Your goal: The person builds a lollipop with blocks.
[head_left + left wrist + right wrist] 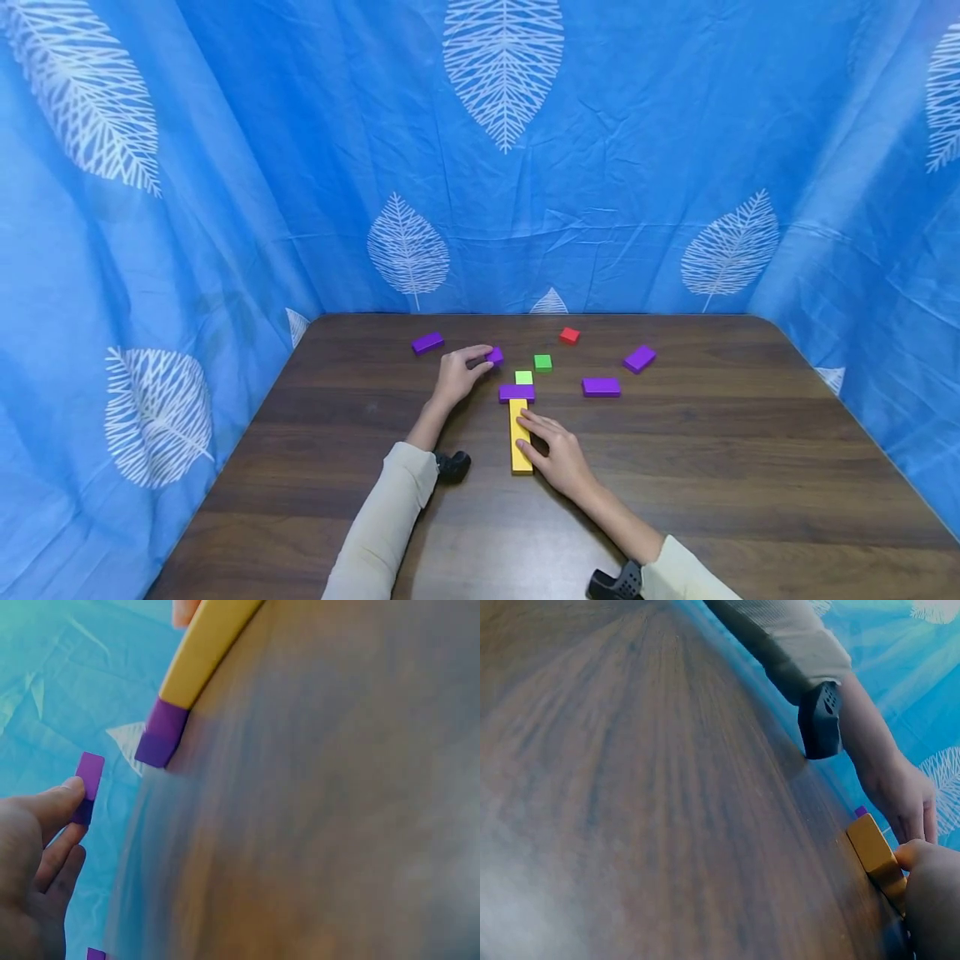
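Observation:
My left hand (457,377) pinches a small purple block (495,357) between thumb and fingertips; the left wrist view shows the thumb on one side of that purple block (91,774). My right hand (558,454) rests its fingertips and thumb on a long yellow block (519,458), fingers fairly straight. The yellow block lies lengthwise toward the person. Across its far end sits another purple block (517,393), and beyond that a light green block (523,377). In the right wrist view the right hand (934,892) covers part of the yellow block (871,844).
A green block (542,363) and a red block (569,336) lie farther back. Purple blocks lie at the back left (427,343), right (640,359) and nearer right (601,387). The wooden table (720,467) meets a blue curtain (615,167) around its back and sides.

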`<state>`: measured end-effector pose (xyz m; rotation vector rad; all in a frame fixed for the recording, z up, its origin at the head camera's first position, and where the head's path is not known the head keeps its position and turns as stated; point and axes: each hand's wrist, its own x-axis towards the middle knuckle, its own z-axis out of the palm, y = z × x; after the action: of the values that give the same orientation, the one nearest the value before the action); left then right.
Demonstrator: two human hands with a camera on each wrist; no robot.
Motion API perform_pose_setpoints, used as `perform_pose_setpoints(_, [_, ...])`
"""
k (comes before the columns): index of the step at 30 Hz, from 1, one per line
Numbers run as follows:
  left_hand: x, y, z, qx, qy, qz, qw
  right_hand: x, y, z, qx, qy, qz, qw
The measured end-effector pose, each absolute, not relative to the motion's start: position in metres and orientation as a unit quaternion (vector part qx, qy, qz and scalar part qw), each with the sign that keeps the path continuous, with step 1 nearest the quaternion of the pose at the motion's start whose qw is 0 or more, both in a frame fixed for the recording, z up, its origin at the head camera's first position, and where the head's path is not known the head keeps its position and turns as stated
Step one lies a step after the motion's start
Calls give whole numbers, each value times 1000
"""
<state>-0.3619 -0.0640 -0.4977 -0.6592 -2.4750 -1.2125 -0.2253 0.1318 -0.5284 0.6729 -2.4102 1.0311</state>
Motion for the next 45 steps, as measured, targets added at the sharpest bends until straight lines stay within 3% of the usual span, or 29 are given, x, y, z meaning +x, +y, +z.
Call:
perform_pose_setpoints(19, [-350,-62,-513,-249,-861,-437,74,-223,133,-527,236,-870,372,220])
perform_pose_setpoints(27, [-353,-59,-515,-211,-856,-464,88,-224,134,-527,235,-872,370,220])
perform_pose_setpoints(35, [-350,-59,-515,-235,-850,-456,121,-225,133,-528,238,-872,366,224])
perform_pose_setpoints(45, [-351,-55,-515,-241,-860,-440,91,-223,132,-528,233,-874,367,215])
